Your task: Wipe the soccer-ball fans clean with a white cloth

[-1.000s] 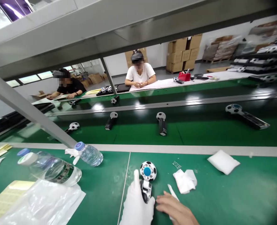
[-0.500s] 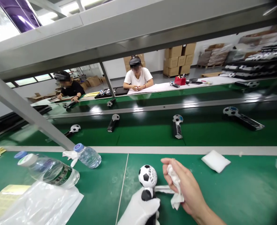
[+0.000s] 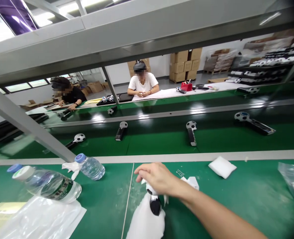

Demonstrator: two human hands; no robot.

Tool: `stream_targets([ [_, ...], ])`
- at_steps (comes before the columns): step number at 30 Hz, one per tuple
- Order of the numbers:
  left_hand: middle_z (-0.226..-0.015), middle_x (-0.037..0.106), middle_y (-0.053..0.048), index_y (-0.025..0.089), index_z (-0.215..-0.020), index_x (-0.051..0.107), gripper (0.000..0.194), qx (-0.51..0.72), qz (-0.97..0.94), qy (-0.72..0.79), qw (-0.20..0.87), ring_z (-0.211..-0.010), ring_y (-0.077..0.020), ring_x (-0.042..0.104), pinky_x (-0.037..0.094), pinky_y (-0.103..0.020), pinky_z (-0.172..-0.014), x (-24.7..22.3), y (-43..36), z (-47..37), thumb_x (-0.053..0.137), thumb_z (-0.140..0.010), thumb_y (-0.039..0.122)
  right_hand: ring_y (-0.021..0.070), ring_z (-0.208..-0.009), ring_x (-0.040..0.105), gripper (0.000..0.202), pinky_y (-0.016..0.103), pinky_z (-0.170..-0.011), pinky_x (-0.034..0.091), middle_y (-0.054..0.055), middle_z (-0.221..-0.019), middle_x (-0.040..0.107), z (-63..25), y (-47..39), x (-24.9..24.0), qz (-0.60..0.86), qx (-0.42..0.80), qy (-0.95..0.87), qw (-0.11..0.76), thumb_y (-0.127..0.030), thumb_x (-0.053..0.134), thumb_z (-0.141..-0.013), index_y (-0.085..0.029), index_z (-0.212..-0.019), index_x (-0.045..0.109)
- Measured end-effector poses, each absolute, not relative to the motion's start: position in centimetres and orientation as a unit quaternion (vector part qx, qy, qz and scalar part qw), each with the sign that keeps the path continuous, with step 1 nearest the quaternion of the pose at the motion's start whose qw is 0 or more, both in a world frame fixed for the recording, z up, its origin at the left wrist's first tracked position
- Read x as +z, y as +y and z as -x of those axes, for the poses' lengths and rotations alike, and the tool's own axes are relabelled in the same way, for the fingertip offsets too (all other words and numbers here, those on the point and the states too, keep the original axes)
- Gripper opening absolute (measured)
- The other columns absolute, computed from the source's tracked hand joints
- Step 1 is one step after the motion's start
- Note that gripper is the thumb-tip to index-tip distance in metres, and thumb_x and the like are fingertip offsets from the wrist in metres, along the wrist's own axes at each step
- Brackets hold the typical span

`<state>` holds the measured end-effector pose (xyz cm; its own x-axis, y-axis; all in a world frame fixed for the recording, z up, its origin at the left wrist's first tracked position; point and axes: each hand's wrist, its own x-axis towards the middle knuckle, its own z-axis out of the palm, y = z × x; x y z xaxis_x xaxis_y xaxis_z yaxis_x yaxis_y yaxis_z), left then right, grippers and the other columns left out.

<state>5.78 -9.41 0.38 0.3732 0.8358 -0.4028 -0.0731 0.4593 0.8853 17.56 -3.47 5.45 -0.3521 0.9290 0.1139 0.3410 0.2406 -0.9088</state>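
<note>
Head view: the gloved left hand [image 3: 147, 220] grips the fan [image 3: 153, 199] by its handle, upright over the counter [image 3: 236, 199]. The bare right hand [image 3: 156, 176] lies curled over the fan's ball head, a white cloth [image 3: 191, 182] just beside it. Bottles [image 3: 49, 184] lie well left; a white pad [image 3: 221, 166] lies right, with bare counter between.

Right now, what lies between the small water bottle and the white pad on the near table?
In the head view, between the small water bottle and the white pad, the bare right hand covers the football-headed fan.
</note>
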Motion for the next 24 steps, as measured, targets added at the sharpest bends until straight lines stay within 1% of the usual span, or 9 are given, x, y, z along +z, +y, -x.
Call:
stream_targets([
  [3,-0.058,0.054,0.003,0.018,-0.072,0.054,0.010,0.232,-0.451,0.544,0.669,-0.047,-0.0101,0.050,0.038,-0.022,-0.047,1.3,-9.6,-5.9,0.063,-0.070,0.015,0.0145,-0.068,0.063,0.021,0.022,-0.057,0.046,0.004,-0.077,0.071,-19.2,-1.9,5.7,0.309,0.716,-0.547,0.302,-0.029,0.052,-0.081,-0.017,-0.086,0.068],
  [5,-0.060,0.058,0.002,0.017,-0.080,0.054,0.019,0.181,-0.451,0.537,0.689,-0.042,-0.0096,0.051,0.036,-0.021,-0.045,2.0,-9.7,-5.7,0.064,-0.064,0.013,0.0164,-0.073,0.065,0.022,0.023,-0.061,0.048,0.007,-0.076,0.071,-19.9,-1.5,5.2,0.231,0.802,-0.459,0.304,-0.028,0.058,-0.078,-0.011,-0.088,0.067],
  [7,-0.075,0.066,-0.005,0.013,-0.093,0.055,0.033,0.192,-0.411,0.438,0.776,-0.049,-0.0115,0.057,0.040,-0.022,-0.050,2.6,-9.7,-5.1,0.068,-0.064,0.017,0.0198,-0.077,0.066,0.024,0.027,-0.066,0.050,0.009,-0.078,0.070,-19.9,-1.5,4.4,0.188,0.832,-0.401,0.336,-0.028,0.061,-0.075,-0.009,-0.089,0.066],
  [10,-0.077,0.067,-0.013,0.006,-0.097,0.058,0.039,0.254,-0.316,0.297,0.865,-0.053,-0.0128,0.059,0.041,-0.021,-0.050,2.9,-9.5,-4.3,0.067,-0.072,0.035,0.0235,-0.077,0.066,0.026,0.036,-0.074,0.050,0.011,-0.078,0.070,-18.9,-1.8,3.4,0.177,0.823,-0.321,0.435,-0.027,0.065,-0.073,-0.008,-0.090,0.065],
  [13,-0.074,0.065,-0.010,0.007,-0.091,0.062,0.036,0.305,-0.198,0.267,0.892,-0.052,-0.0086,0.054,0.038,-0.018,-0.048,2.8,-8.9,-4.2,0.055,-0.082,0.042,0.0226,-0.078,0.065,0.025,0.036,-0.075,0.049,0.011,-0.079,0.070,-17.2,-2.9,3.0,0.223,0.751,-0.259,0.565,-0.029,0.063,-0.075,-0.009,-0.091,0.063],
  [16,-0.068,0.062,-0.003,0.012,-0.081,0.061,0.031,0.302,-0.135,0.292,0.897,-0.043,-0.0063,0.046,0.036,-0.018,-0.044,2.7,-8.0,-4.4,0.054,-0.084,0.042,0.0192,-0.082,0.063,0.026,0.031,-0.075,0.047,0.009,-0.092,0.069,-16.0,-4.4,3.3,0.349,0.587,-0.336,0.648,-0.034,0.050,-0.086,-0.016,-0.099,0.061],
  [20,-0.050,0.052,0.000,0.016,-0.072,0.056,0.037,0.254,-0.136,0.316,0.904,-0.039,-0.0113,0.047,0.037,-0.022,-0.045,2.5,-7.3,-4.5,0.047,-0.085,0.050,0.0183,-0.095,0.059,0.027,0.032,-0.088,0.041,0.004,-0.096,0.068,-15.9,-5.4,3.7,0.442,0.391,-0.538,0.602,-0.034,0.040,-0.091,-0.022,-0.105,0.060],
  [22,-0.049,0.053,-0.001,0.016,-0.070,0.054,0.043,0.229,-0.128,0.327,0.908,-0.041,-0.0138,0.051,0.040,-0.024,-0.048,2.5,-7.3,-4.5,0.043,-0.084,0.055,0.0180,-0.086,0.061,0.028,0.032,-0.081,0.044,0.004,-0.091,0.069,-16.2,-4.7,3.6,0.453,0.407,-0.545,0.576,-0.035,0.040,-0.091,-0.021,-0.104,0.061],
  [24,-0.050,0.055,-0.002,0.016,-0.071,0.053,0.050,0.193,-0.123,0.335,0.914,-0.040,-0.0161,0.054,0.042,-0.026,-0.048,2.6,-7.4,-4.7,0.038,-0.083,0.062,0.0185,-0.074,0.063,0.028,0.031,-0.069,0.047,0.006,-0.081,0.069,-16.5,-3.5,3.4,0.437,0.506,-0.472,0.576,-0.038,0.045,-0.087,-0.018,-0.100,0.060],
])
